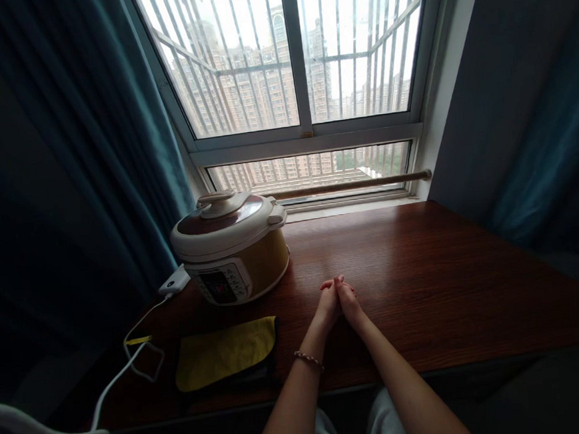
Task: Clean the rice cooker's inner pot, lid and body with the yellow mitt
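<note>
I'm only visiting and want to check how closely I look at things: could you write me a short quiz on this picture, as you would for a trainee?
1. Multiple choice: which thing lies in front of the electric pressure cooker, on the near side of the wooden desk?
A) a glass jar
B) a yellow cloth
C) a wooden spoon

2. True or false: the bracelet is worn on the right wrist.

3. Fill in the missing word: the left hand and the right hand are ____ together.

Key:
1. B
2. False; the bracelet is on the left wrist.
3. clasped
</note>
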`<state>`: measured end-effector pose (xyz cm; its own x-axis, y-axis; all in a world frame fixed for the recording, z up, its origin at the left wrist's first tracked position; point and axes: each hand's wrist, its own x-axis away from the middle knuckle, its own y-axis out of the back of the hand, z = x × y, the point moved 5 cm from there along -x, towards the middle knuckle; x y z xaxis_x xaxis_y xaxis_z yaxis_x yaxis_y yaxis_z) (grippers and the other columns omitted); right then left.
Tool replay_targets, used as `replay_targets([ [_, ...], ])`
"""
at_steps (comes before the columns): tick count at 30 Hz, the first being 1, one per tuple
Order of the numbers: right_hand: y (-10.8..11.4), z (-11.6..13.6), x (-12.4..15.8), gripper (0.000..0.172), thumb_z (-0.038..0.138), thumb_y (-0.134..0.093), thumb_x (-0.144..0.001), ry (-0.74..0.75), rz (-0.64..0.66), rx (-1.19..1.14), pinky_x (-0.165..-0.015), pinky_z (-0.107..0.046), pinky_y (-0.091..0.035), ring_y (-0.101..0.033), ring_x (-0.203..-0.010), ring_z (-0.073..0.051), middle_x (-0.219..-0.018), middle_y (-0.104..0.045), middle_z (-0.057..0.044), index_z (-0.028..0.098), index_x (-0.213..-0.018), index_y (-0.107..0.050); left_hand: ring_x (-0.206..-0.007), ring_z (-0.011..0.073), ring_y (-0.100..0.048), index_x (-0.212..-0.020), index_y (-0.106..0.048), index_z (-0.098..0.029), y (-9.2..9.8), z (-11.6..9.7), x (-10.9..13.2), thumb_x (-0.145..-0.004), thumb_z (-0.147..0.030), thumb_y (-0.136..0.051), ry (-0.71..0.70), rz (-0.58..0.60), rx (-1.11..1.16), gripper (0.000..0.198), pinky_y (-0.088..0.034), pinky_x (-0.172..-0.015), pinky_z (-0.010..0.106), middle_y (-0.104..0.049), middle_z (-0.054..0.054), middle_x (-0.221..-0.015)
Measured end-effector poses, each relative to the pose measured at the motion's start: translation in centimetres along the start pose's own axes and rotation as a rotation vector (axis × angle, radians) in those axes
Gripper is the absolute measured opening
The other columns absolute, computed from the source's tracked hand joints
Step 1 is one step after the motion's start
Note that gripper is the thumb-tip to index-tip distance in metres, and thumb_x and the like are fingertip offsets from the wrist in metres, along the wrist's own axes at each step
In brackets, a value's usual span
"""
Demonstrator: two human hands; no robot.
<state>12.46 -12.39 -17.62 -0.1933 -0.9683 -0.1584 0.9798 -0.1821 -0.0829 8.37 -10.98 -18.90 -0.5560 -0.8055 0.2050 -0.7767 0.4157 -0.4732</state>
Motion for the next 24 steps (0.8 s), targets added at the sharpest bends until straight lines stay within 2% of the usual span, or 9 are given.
replay_targets([
  [12,-0.04,0.43,0.19,0.074,0.078,-0.028,-0.075,0.007,0.004,0.010,-0.076,-0.030,-0.046,-0.060,-0.079,-0.020,-0.072,-0.063,-0.007,0.017,-0.080,-0.070,-0.049,0.0139,-0.054,-0.061,-0.062,-0.011,-0.02,-0.08,0.08,-0.069,-0.060,-0.059,-0.010,0.000,-0.005,0.050,-0.041,-0.051,0.027,-0.061,0.008,-0.055],
  [24,0.04,-0.40,-0.02,0.071,0.075,-0.028,-0.077,0.013,0.000,-0.003,-0.076,-0.028,-0.045,-0.060,-0.079,-0.019,-0.074,-0.064,-0.006,0.018,-0.081,-0.070,-0.049,0.0143,-0.055,-0.059,-0.062,-0.011,-0.01,0.01,-0.19,-0.069,-0.058,-0.059,-0.022,0.005,0.001,0.049,-0.041,-0.051,0.026,-0.061,0.008,-0.053],
])
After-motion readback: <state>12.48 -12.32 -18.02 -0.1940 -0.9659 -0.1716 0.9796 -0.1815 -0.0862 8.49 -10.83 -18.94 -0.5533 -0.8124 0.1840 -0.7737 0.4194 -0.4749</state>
